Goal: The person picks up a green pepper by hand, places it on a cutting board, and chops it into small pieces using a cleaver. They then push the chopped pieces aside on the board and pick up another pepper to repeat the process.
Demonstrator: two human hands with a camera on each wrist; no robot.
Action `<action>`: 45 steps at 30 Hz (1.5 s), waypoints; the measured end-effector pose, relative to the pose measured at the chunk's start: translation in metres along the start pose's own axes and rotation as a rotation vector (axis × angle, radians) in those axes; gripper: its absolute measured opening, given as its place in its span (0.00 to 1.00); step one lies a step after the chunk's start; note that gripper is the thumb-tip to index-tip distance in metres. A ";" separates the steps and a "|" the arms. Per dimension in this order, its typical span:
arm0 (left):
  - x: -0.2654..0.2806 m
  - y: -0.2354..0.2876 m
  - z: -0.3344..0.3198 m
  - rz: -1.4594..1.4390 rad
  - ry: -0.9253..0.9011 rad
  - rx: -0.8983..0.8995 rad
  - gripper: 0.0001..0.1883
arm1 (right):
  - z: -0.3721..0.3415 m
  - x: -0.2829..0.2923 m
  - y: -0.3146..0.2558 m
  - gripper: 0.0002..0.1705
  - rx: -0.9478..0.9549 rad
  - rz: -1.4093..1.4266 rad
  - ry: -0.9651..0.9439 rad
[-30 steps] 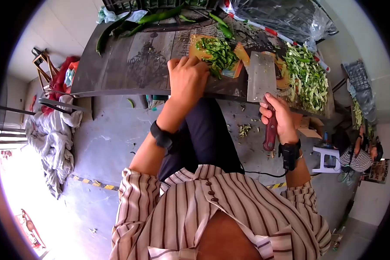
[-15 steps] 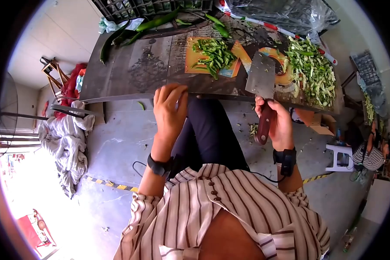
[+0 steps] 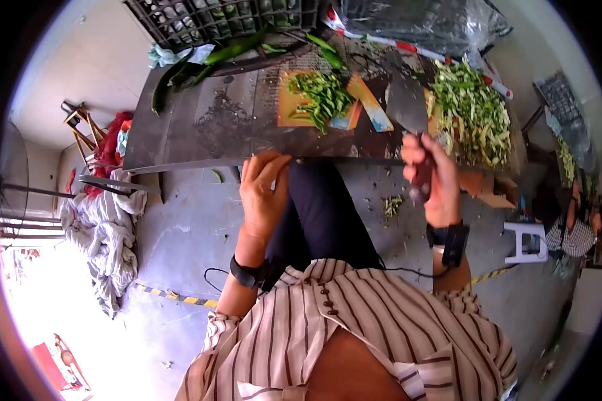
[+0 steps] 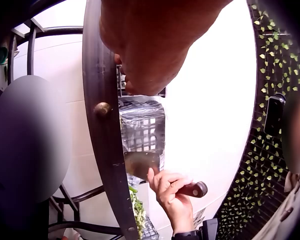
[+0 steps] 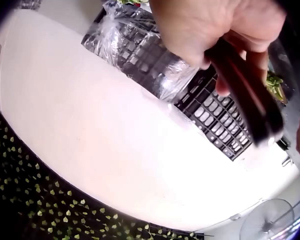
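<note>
At the table's front edge, my left hand (image 3: 263, 197) has loosely bent fingers and no visible object in it. My right hand (image 3: 437, 180) grips the dark red handle (image 3: 421, 182) of a cleaver, its blurred blade (image 3: 406, 100) pointing away over the table. Chopped green pepper (image 3: 322, 99) lies on an orange printed patch between the hands, touched by neither. A larger heap of pale and green pieces (image 3: 473, 117) is right of the blade. In the left wrist view, the cleaver blade (image 4: 142, 164) stands beyond the table edge; the right wrist view shows the handle (image 5: 247, 95) in the fist.
Whole green peppers (image 3: 237, 49) lie at the back left, before a black crate (image 3: 227, 20). A plastic-wrapped crate (image 3: 415, 27) and a red-and-white pole (image 3: 415, 49) are at the back right. A white stool (image 3: 526, 242) stands on the floor.
My left hand has come off the chopped pepper, back to the table's front edge. My right hand has moved slightly, still gripping the cleaver, and its blade has shifted.
</note>
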State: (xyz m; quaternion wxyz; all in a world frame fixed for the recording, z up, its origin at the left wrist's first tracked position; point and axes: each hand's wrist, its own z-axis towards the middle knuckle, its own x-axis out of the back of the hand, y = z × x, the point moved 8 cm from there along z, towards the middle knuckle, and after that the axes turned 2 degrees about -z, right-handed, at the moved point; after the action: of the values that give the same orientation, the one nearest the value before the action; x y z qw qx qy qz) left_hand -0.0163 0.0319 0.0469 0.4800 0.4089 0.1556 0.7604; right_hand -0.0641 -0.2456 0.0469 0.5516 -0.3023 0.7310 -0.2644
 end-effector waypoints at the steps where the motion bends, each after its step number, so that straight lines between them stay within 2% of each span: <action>1: 0.003 -0.001 0.000 0.007 0.019 0.004 0.10 | -0.004 0.008 0.006 0.06 0.010 -0.068 0.096; 3: 0.005 -0.002 -0.001 0.025 0.010 0.024 0.09 | -0.013 -0.007 -0.001 0.04 0.082 -0.105 0.029; 5: 0.007 -0.003 0.002 0.022 0.008 0.028 0.09 | -0.008 -0.026 -0.015 0.05 0.077 -0.074 -0.159; 7: 0.007 -0.001 -0.001 0.015 -0.009 0.022 0.10 | -0.005 -0.046 -0.034 0.07 0.104 -0.051 -0.129; 9: 0.010 -0.001 0.001 -0.015 0.019 -0.006 0.09 | -0.011 -0.037 -0.027 0.11 0.132 -0.150 0.063; 10: 0.012 -0.001 0.000 -0.014 0.036 -0.002 0.09 | -0.011 -0.026 -0.008 0.15 0.072 -0.096 -0.058; 11: 0.013 -0.004 0.001 -0.020 0.052 0.004 0.09 | -0.016 -0.021 0.002 0.15 0.078 -0.147 0.027; 14: 0.012 -0.010 -0.004 -0.020 0.024 0.046 0.10 | -0.024 -0.017 0.007 0.14 0.016 -0.196 0.032; 17: 0.009 -0.008 -0.004 -0.019 0.007 0.026 0.10 | -0.024 -0.041 -0.022 0.15 0.214 -0.330 0.011; 19: 0.014 -0.005 0.000 -0.018 0.018 0.029 0.11 | -0.018 -0.032 -0.025 0.15 0.291 -0.395 0.077; 23: 0.014 -0.005 0.006 0.039 0.004 0.059 0.14 | -0.021 -0.003 0.013 0.17 0.070 -0.356 0.175; 24: 0.012 -0.006 0.007 0.055 -0.009 0.041 0.17 | -0.023 0.003 0.021 0.17 0.070 -0.361 0.183; 33: -0.025 -0.006 0.046 0.247 -0.185 0.027 0.19 | -0.026 0.018 0.049 0.16 0.021 -0.421 0.208; 36: -0.041 -0.008 0.053 0.263 -0.147 -0.024 0.19 | -0.022 0.015 0.056 0.16 -0.016 -0.425 0.208; 41: -0.061 -0.005 0.066 0.293 -0.155 -0.008 0.19 | -0.012 0.001 0.072 0.15 -0.057 -0.405 0.172; 43: -0.065 -0.005 0.071 0.247 -0.086 -0.032 0.18 | -0.005 -0.007 0.082 0.15 -0.070 -0.412 0.144; 45: -0.073 -0.006 0.076 0.263 -0.086 -0.023 0.17 | -0.001 -0.011 0.086 0.15 -0.036 -0.413 0.158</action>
State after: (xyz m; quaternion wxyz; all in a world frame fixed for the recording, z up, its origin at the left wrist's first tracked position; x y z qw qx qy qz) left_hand 0.0614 -0.0395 0.0555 0.3871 0.4523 0.0712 0.8003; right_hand -0.0757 -0.1791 -0.0078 0.4213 -0.4339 0.6991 -0.3814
